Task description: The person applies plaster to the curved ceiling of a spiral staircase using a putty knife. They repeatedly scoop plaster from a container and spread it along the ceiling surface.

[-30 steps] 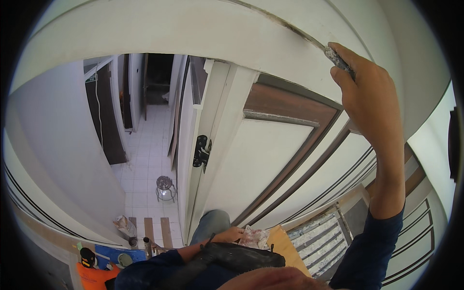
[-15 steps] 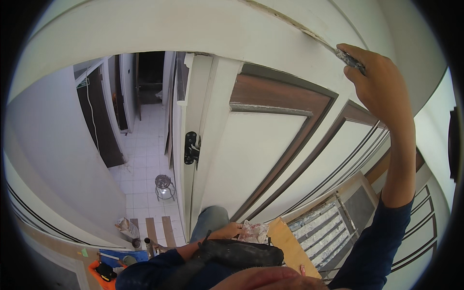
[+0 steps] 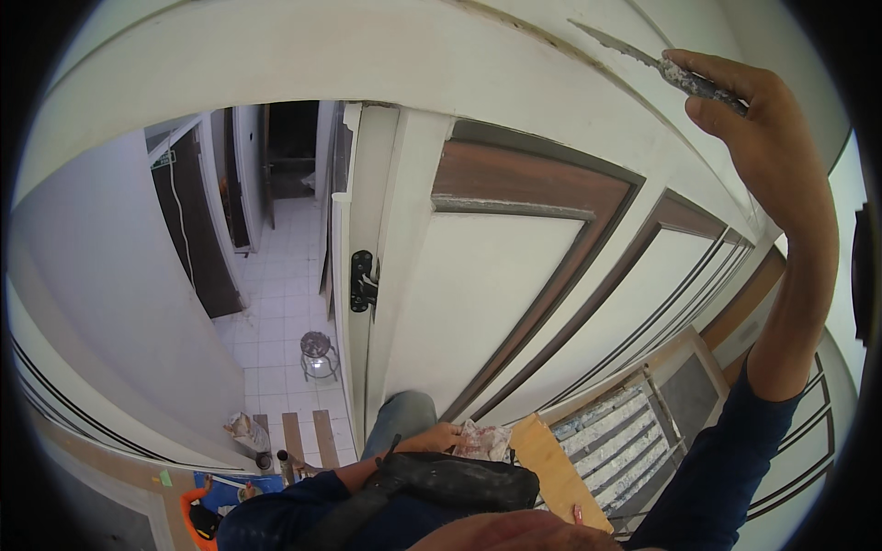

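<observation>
My right hand (image 3: 753,110) is raised at the upper right, its fingers closed round the crusted handle of a putty knife (image 3: 617,43). The knife's thin blade points up and left, apparently just off the white wall, near a rough seam (image 3: 514,20) along the panelling. Low in the middle, my left hand (image 3: 445,437) is closed at the edge of a crumpled whitish piece with reddish smears (image 3: 484,441); its exact kind is unclear. A black bag (image 3: 459,482) hangs across my body just below that hand.
Below stands a white door (image 3: 487,275) with brown-framed panels and a black hinge (image 3: 364,281). Left of it, a tiled passage (image 3: 271,321) holds a stool (image 3: 319,356). A paint-spattered slatted platform (image 3: 611,441) and yellowish board (image 3: 556,464) lie lower right. A person in orange (image 3: 191,514) is lower left.
My right hand has moved right and slightly up with the putty knife. Its blade has come away from the seam and shows in full. My left hand has hardly moved.
</observation>
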The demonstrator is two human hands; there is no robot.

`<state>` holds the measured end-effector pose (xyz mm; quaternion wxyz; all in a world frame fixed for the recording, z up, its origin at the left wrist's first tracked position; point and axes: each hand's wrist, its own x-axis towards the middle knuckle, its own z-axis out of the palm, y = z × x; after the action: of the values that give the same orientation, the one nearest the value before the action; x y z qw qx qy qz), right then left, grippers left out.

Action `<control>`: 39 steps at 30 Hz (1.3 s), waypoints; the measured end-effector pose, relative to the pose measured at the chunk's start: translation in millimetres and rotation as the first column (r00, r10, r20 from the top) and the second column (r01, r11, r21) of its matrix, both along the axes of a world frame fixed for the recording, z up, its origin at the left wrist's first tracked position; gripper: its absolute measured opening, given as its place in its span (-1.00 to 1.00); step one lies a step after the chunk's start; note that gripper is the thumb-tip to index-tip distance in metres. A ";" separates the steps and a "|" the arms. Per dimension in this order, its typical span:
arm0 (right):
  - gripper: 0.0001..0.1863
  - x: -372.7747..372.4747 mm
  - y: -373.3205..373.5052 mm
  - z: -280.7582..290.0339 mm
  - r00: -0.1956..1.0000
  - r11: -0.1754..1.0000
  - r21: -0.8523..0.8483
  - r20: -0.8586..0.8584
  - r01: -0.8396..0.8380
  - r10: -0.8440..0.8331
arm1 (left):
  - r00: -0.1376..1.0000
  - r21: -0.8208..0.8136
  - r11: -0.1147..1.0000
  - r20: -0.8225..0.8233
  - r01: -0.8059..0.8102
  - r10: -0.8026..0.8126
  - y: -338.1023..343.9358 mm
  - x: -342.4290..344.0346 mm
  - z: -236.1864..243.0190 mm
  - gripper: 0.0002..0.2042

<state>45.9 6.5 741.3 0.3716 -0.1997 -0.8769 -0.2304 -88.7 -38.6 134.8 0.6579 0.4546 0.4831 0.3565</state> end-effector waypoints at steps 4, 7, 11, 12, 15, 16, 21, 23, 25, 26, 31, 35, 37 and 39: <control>-0.59 -21.9 -27.5 -0.9 0.968 0.973 0.087 0.118 0.213 -0.223 | 1.000 0.061 0.998 -0.025 -0.001 0.003 7.3 1.7 -30.4 -0.63; -0.60 -26.3 -14.1 4.7 0.968 0.949 0.277 0.151 0.154 -0.201 | 0.999 -0.009 1.000 0.032 -0.027 0.028 15.5 3.7 -47.2 -0.62; -0.57 -38.0 -0.6 40.0 0.926 0.968 0.195 0.310 0.161 -0.216 | 0.987 0.012 1.000 0.161 -0.015 0.013 23.3 3.4 -81.3 -0.63; -0.60 -41.4 -18.2 38.4 0.917 0.949 0.179 0.261 0.261 -0.302 | 0.991 0.061 0.998 0.137 -0.007 -0.002 24.9 2.8 -84.6 -0.63; -0.62 -77.3 -70.8 31.5 0.838 0.843 0.000 0.100 0.539 -0.536 | 0.999 0.144 0.989 0.037 0.028 -0.033 22.1 1.2 -93.2 -0.61; -0.61 -91.1 -83.4 31.7 0.787 0.784 -0.077 0.053 0.616 -0.614 | 0.999 0.145 0.988 -0.008 0.044 -0.043 24.5 0.2 -93.8 -0.60; -0.66 -34.1 -83.0 27.3 0.904 0.903 0.044 -0.056 0.427 -0.424 | 0.974 0.395 0.901 -0.202 0.177 -0.102 14.1 -4.6 -55.1 -0.57; -0.60 -1.3 -45.2 42.5 0.965 0.965 0.015 -0.015 0.263 -0.263 | 0.972 0.329 0.925 -0.193 0.191 -0.132 17.2 -4.6 -55.1 -0.56; -0.60 5.9 -3.8 23.0 0.996 0.995 0.063 0.045 0.080 -0.083 | 0.993 0.175 0.981 -0.092 0.084 -0.069 14.0 -1.5 -61.7 -0.55; -0.60 16.4 9.7 15.1 0.997 0.995 0.095 0.067 0.025 -0.031 | 0.998 0.085 0.994 -0.037 0.063 -0.060 17.5 -0.5 -62.0 -0.55; -0.60 15.7 25.9 -33.0 0.962 0.969 -0.065 -0.128 0.237 -0.243 | 0.997 0.059 0.998 0.073 0.002 -0.006 16.1 2.3 -61.5 -0.55; -0.61 11.0 29.1 -39.8 0.967 0.975 -0.102 -0.146 0.195 -0.209 | 1.000 0.098 0.995 -0.029 0.014 -0.011 16.7 0.6 -56.9 -0.55; -0.61 3.9 24.0 -38.9 0.964 0.970 -0.088 -0.121 0.226 -0.236 | 0.997 0.033 0.999 0.077 0.001 -0.003 14.1 2.9 -51.7 -0.56; -0.63 1.4 26.7 -44.2 0.967 0.977 -0.076 -0.151 0.197 -0.207 | 0.997 0.006 1.000 0.072 0.008 -0.009 9.8 3.4 -38.4 -0.56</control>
<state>47.3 33.1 697.1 0.4082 -0.3167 -0.8263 -0.2242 -85.3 -28.8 96.4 0.6751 0.4455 0.4560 0.3713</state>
